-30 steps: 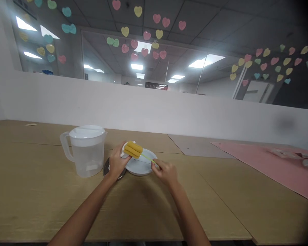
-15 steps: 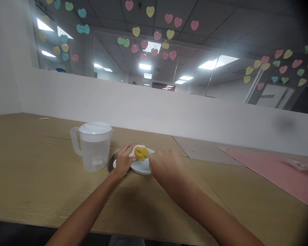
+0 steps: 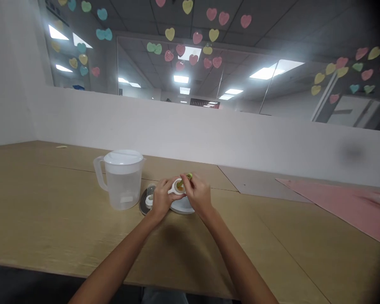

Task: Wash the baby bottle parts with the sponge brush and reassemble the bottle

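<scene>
Near the middle of the table, my left hand (image 3: 162,198) is closed around a small white round holder (image 3: 174,187) with a ring-like opening. Something orange-yellow shows inside it. My right hand (image 3: 199,192) pinches a yellow-green piece (image 3: 189,176) whose lower end reaches into the opening; its exact kind is unclear. Below both hands is a pale, shallow round dish (image 3: 183,206), partly hidden by them. Left of my left hand lies a dark round tray (image 3: 143,207) bearing a white-rimmed part (image 3: 149,200) and a small clear glass-like piece (image 3: 151,189).
A clear pitcher (image 3: 123,185) with a white lid and left-side handle stands left of the tray. At the right lie a grey sheet (image 3: 256,185) and a pink sheet (image 3: 335,204). A white wall (image 3: 193,131) with windows above runs behind the table.
My right hand has come in from the right and turned upward, now at the holder's opening. The yellow banana-shaped piece seen in the holder is now mostly hidden. The view shifted slightly.
</scene>
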